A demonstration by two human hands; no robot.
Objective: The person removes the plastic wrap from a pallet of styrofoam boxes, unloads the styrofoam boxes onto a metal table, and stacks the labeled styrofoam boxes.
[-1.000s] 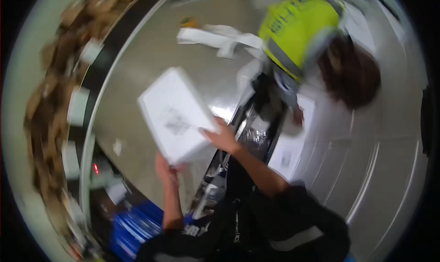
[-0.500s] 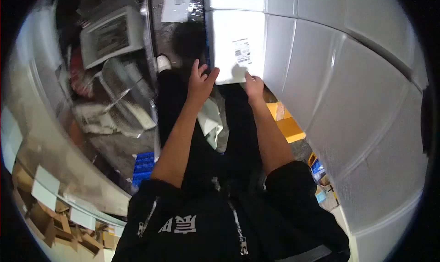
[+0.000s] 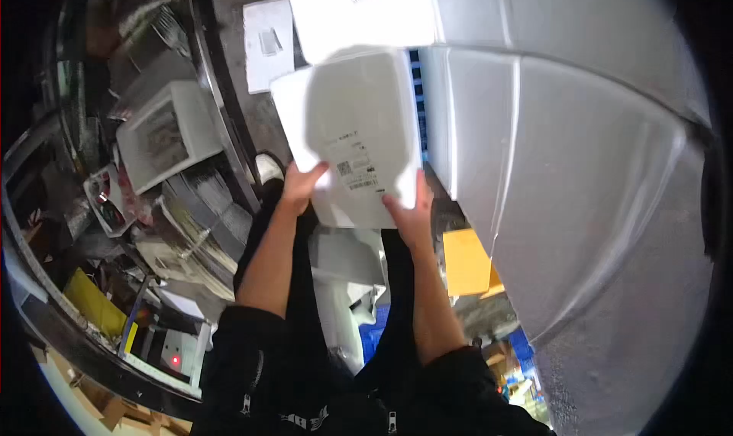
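A white box [image 3: 359, 123] with a printed shipping label and a QR code on its upper face is between my two hands, slightly tilted. My left hand [image 3: 303, 184] grips its left edge, thumb on the top face. On the near right corner, my right hand [image 3: 411, 211] is closed with its thumb over the face; the fingers underneath are hidden. Just beyond lies another labelled white box [image 3: 366, 16], touching or very near the held one; I cannot tell which.
A stacked wall of large white boxes [image 3: 580, 146] rises along my right. To the left, behind a metal frame, are a white tray-like frame [image 3: 164, 134] and other clutter. A yellow box [image 3: 466, 262] sits low at right, and a white shoe [image 3: 267, 169] shows on the floor.
The labelled white box has come away from the wall of boxes, leftward and toward me. My left hand, free before, now grips its left side. The view has shifted.
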